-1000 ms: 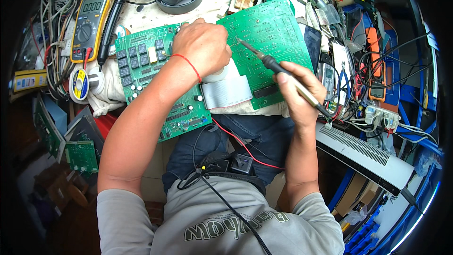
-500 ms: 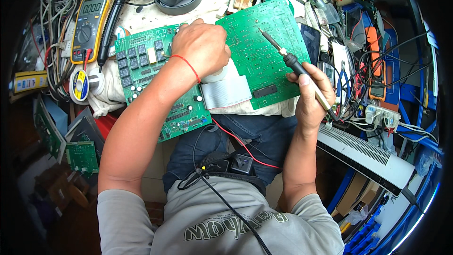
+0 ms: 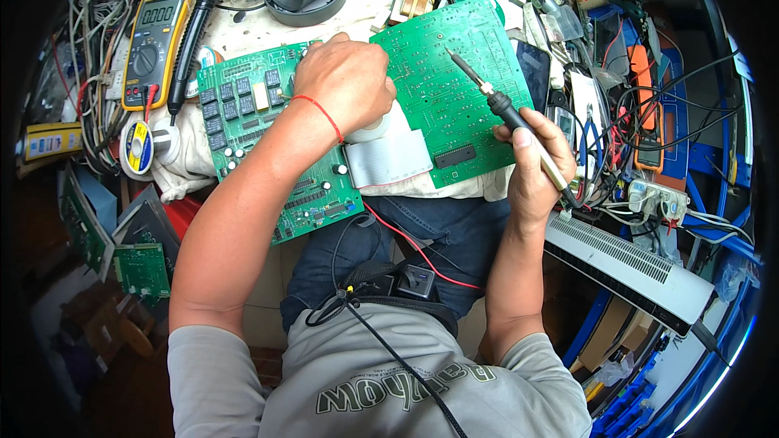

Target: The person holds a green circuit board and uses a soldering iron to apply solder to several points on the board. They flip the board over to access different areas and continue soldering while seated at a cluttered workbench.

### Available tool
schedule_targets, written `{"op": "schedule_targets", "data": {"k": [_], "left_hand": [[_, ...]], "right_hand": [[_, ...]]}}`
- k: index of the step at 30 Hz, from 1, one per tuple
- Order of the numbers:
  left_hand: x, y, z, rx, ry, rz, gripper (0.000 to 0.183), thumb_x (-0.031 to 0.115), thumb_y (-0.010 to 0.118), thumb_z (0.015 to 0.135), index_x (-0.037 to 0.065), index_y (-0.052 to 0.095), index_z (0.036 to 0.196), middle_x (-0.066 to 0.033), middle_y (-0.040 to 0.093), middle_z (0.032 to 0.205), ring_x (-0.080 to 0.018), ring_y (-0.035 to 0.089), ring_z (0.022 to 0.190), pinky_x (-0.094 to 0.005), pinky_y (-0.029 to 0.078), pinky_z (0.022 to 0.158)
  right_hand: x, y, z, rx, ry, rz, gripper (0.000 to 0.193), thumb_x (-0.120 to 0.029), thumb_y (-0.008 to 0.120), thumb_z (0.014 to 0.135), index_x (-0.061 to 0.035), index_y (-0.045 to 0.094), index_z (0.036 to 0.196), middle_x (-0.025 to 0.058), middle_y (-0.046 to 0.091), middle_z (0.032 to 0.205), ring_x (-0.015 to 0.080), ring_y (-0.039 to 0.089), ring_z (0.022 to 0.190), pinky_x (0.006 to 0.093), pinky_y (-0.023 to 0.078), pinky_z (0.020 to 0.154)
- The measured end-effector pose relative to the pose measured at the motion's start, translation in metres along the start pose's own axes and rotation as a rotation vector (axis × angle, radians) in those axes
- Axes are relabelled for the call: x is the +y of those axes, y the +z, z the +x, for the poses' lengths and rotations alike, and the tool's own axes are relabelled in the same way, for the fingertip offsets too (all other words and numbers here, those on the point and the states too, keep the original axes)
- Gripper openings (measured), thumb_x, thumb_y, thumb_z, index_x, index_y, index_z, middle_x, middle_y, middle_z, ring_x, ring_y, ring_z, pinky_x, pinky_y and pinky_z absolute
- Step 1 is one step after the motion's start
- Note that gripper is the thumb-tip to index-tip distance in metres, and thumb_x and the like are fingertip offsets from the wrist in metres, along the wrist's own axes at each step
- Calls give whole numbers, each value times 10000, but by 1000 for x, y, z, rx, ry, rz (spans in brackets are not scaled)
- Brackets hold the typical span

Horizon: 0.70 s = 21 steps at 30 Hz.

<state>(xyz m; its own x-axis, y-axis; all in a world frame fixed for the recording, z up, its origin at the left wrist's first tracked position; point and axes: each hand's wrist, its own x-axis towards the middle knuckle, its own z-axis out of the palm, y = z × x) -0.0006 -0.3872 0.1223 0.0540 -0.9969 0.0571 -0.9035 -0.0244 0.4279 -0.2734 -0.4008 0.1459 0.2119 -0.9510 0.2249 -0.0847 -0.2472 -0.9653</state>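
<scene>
Two green boards (image 3: 454, 81); right hand (image 3: 531, 170) fingers grasp one soldering iron (image 3: 507, 109); left hand (image 3: 345, 81) curled, grasp unclear.

Two green circuit boards (image 3: 454, 89) lie side by side, joined by a pale grey ribbon cable (image 3: 393, 158). Left of the boards sits a yellow multimeter (image 3: 150, 45) with a dark grey face. The soldering iron (image 3: 507, 113) over the right board has a black handle. A thin red string (image 3: 320, 113) circles the left wrist.
</scene>
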Motion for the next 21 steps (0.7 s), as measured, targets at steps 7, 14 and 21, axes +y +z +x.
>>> {"op": "schedule_targets", "data": {"k": [7,14,21], "left_hand": [[1,-1,0,1,0,-3,210,195,654,814,25,721,709,-222,695,731,-440,659,845,-549,534,792],[0,-1,0,-5,3,-2,195,193,651,810,29,721,733,-215,704,762,-434,660,855,-545,535,799],[-1,-5,0,-42,17,-1,206,201,646,845,30,726,762,-215,708,782,-432,659,862,-545,527,798]], "right_hand": [[0,1,0,-4,-7,10,335,-82,769,957,78,682,1239,148,776,986,155,745,886,254,581,811],[0,2,0,-12,-7,8,325,-74,761,962,77,682,1238,150,777,984,154,743,882,260,582,812],[0,0,1,-10,4,-17,318,-72,760,961,71,686,1235,145,778,984,155,743,879,264,582,809]]}}
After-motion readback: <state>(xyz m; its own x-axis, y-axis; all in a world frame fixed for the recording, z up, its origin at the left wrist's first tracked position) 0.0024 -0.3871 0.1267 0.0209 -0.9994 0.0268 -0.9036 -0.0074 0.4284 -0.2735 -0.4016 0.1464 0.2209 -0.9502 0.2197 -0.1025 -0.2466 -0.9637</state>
